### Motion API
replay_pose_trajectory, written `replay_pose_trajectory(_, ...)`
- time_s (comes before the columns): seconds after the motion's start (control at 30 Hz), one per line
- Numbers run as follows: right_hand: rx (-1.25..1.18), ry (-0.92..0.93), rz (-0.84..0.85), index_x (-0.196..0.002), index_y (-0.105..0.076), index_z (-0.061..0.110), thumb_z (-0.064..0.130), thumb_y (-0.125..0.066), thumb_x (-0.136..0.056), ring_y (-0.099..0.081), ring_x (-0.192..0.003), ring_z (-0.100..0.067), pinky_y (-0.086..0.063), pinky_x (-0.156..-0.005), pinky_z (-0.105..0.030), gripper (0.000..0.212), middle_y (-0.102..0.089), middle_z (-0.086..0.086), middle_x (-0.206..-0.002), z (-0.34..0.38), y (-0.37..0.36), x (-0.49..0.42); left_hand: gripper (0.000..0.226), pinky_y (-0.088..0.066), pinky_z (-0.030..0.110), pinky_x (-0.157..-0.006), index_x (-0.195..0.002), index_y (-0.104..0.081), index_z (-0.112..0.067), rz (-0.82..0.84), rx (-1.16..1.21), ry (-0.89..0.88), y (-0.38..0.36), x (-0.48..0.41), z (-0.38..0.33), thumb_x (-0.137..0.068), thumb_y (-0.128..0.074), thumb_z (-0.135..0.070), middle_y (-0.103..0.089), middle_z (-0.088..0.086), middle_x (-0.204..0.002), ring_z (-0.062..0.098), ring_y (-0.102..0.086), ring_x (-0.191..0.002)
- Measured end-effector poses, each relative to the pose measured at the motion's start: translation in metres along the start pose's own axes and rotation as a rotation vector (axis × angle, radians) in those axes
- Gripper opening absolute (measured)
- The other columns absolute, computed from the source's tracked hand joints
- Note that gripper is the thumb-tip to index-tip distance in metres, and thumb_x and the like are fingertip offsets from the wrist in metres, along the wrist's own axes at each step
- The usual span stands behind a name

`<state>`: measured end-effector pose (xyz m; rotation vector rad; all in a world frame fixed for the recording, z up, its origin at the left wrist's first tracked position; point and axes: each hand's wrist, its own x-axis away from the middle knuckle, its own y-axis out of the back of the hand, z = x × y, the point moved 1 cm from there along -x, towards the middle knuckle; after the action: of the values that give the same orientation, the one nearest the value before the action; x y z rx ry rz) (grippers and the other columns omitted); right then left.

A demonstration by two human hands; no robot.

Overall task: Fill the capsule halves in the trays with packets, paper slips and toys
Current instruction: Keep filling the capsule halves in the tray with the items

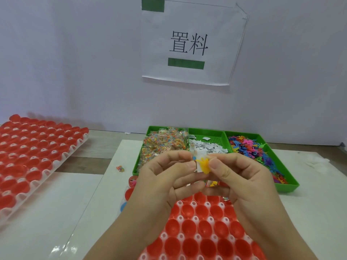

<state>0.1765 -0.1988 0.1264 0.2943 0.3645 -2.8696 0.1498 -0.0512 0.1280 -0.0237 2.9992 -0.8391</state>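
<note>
Both hands are up in front of me, over the near tray.

Right hand (240,177): thumb and forefinger pinch a yellow toy (203,164), with the other fingers curled under.

Left hand (165,177): fingers curled in, thumb and forefinger pinching a white paper slip (198,170) that lies against the toy. The two hands meet fingertip to fingertip. I read this as bundling toy and slip into one small wad, so that it goes into a cup in a single drop. Something colourful shows under the knuckles, perhaps a packet, but it is too hidden to say.

Directly below is the near tray (180,217), white, with its red capsule halves (204,227) open side up. Those nearest me look bare; a couple at the far left corner hold something. Holding the bundle above the tray keeps the drop short.

Beyond the hands sits a green bin (285,187) with three compartments: packets (161,147) on the left, slips (206,147) in the middle, toys (249,149) on the right. They are close by and, I judge, laid out in picking order.

One loose packet (120,168) lies on the table (90,160) left of the bin. A second tray (58,162) of red halves is parked far left, well apart. There is a sign (191,44) on the wall behind.
</note>
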Motion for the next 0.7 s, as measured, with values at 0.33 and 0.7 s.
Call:
replay_pose_trajectory(0.33, 0.064, 0.02, -0.008, -0.091, -0.075, 0.015, 0.029, -0.079, -0.056, -0.073, -0.069, -0.024, -0.057, -0.054, -0.027, 0.038, -0.075, -0.011, -0.078, 0.001, 0.004, 0.0, 0.018, -0.057, 0.023, -0.063, -0.082, -0.079, -0.018, 0.053, -0.139, -0.092, -0.002, 0.003, 0.006, -0.067, -0.082, -0.009, -0.076, 0.012, -0.092, 0.026, -0.074, -0.083)
replay_pose_trajectory(0.7, 0.354, -0.069, 0.161, -0.08, -0.079, 0.028, 0.022, -0.072, -0.075, -0.073, -0.072, -0.018, -0.057, -0.06, -0.023, 0.01, -0.075, -0.005, -0.077, -0.034, -0.015, 0.005, 0.031, -0.053, 0.017, -0.078, -0.103, -0.073, -0.033, -0.138, -0.75, -0.285, 0.065, 0.023, 0.017, -0.079, -0.077, -0.014, -0.075, -0.01, -0.088, 0.005, -0.071, -0.087)
